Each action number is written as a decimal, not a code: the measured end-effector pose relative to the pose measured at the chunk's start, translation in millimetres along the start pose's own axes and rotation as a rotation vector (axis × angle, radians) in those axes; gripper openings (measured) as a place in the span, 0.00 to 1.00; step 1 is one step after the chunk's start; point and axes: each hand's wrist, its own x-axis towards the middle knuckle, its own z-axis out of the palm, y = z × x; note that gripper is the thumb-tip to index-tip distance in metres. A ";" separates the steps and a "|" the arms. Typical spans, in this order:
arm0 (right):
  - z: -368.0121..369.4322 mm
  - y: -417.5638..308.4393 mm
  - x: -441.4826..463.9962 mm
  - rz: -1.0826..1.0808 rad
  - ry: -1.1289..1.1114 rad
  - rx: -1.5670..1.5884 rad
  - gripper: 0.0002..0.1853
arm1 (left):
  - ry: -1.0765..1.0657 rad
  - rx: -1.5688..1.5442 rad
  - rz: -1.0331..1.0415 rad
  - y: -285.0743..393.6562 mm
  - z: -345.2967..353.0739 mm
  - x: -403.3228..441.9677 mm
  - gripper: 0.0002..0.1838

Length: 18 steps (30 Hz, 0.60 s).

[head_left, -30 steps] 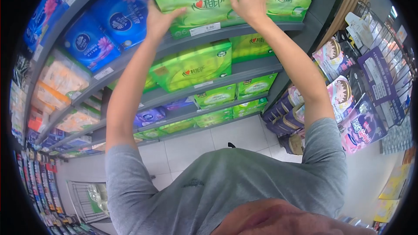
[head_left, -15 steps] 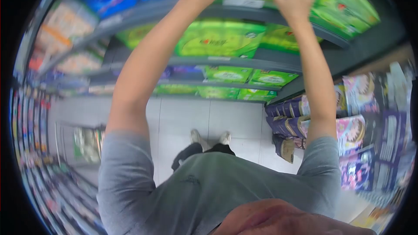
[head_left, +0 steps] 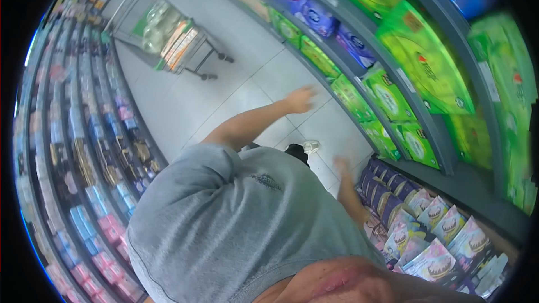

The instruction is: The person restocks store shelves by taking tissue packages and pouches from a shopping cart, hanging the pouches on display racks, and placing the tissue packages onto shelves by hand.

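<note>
My left hand (head_left: 303, 99) is stretched out over the tiled floor, a short way from the lower shelves, its fingers apart and nothing in it. Motion smears my right hand (head_left: 341, 164), which hangs low beside the stacked packs at the shelf's end; its fingers are not clear. Nearest to my left hand are green tissue packs (head_left: 349, 96) on a low shelf. Higher up, a large green tissue pack (head_left: 425, 59) lies on a grey shelf. Neither hand touches a pack.
A wheeled shopping cart (head_left: 188, 53) holding clear bundles and a box stands in the aisle. Long shelves of small packets (head_left: 84, 157) run along the left. Purple and pink packs (head_left: 438, 261) are stacked at lower right. My shoe (head_left: 310, 146) shows on the floor.
Both hands have come away from the green packs on the upper shelf and dropped low. My body and view have turned, bringing the cart and the left-hand shelves further into view.
</note>
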 end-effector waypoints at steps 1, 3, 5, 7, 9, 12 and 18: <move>26.2 13.8 -33.0 0.090 -0.288 -0.135 0.16 | -0.246 0.013 -0.314 -92.2 31.5 -71.3 0.32; 58.2 34.7 -87.5 0.258 -0.576 -0.166 0.15 | -0.588 0.215 -0.739 -210.1 26.3 -216.8 0.30; 59.1 25.3 -121.9 0.388 -0.674 -0.129 0.13 | -0.504 0.310 -1.012 -231.5 -13.1 -380.9 0.18; 63.5 2.9 -134.0 0.417 -0.672 -0.114 0.12 | -0.239 0.162 -1.171 -250.4 -40.8 -498.8 0.16; 68.5 -22.7 -131.0 0.416 -0.643 -0.121 0.12 | -0.076 -0.171 -1.592 -250.9 -67.1 -564.3 0.15; 83.8 -70.2 -95.3 0.008 -0.549 -0.357 0.12 | 0.136 -0.155 -1.583 -287.7 -46.0 -626.5 0.17; 67.4 -360.3 104.7 -0.241 -0.118 -0.131 0.13 | 0.307 -0.364 -1.003 -328.2 -79.1 -526.6 0.25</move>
